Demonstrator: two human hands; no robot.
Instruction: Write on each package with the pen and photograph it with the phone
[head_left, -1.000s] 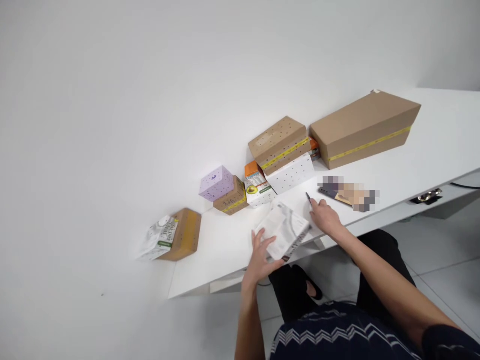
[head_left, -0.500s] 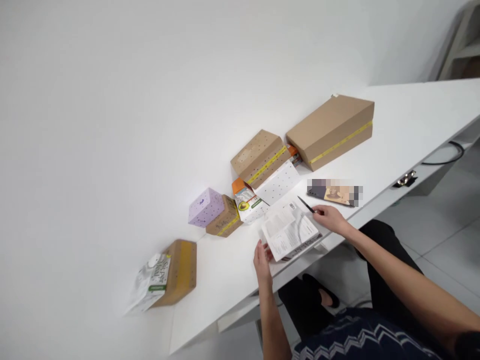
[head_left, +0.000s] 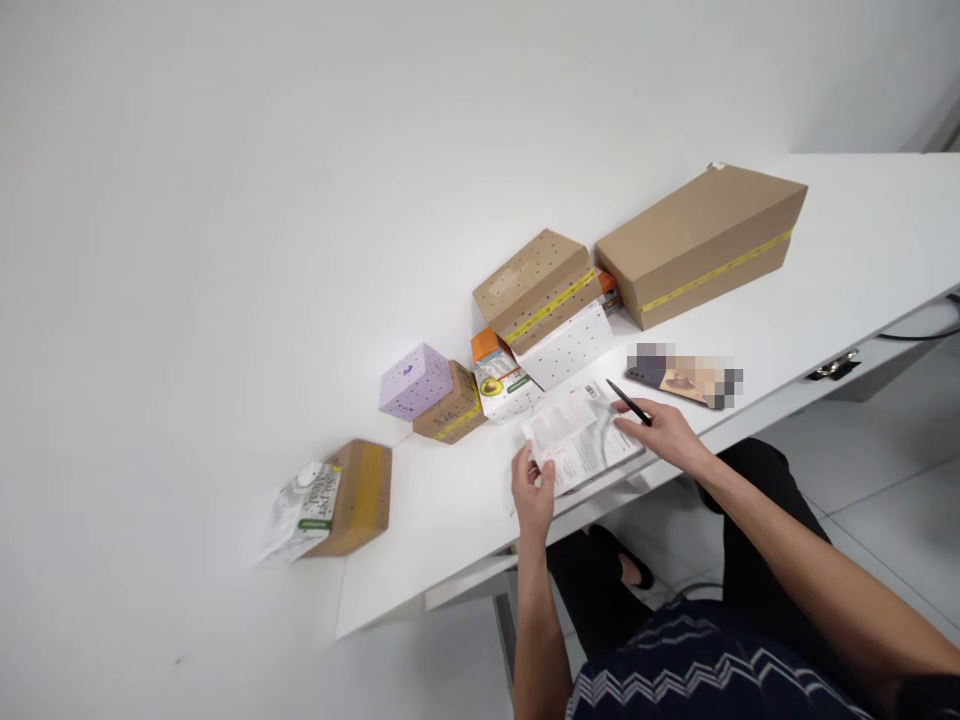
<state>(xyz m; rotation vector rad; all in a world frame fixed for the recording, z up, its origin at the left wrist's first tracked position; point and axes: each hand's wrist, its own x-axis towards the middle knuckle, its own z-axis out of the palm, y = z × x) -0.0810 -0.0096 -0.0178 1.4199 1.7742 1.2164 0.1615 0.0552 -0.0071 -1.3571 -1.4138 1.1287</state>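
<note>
Two hands met at a white printed packet (head_left: 581,447) lying flat near the front edge of the white worktop (head_left: 840,270). The left hand (head_left: 533,492) pinched the packet's corner at about 8 o'clock, fingers closed on it. The right hand (head_left: 664,436) rested on the packet's edge at 3 o'clock, its fingers pressed around a black pen (head_left: 628,402) that pointed toward 10 o'clock. At 2 o'clock from the packet lay a blurred flat card (head_left: 686,372). Toward 12 o'clock sat a white dotted box (head_left: 568,346) under a brown perforated box (head_left: 536,286), with a large brown carton (head_left: 701,243) beyond at 1 o'clock. A lilac box (head_left: 415,380) stood at 10 o'clock.
</note>
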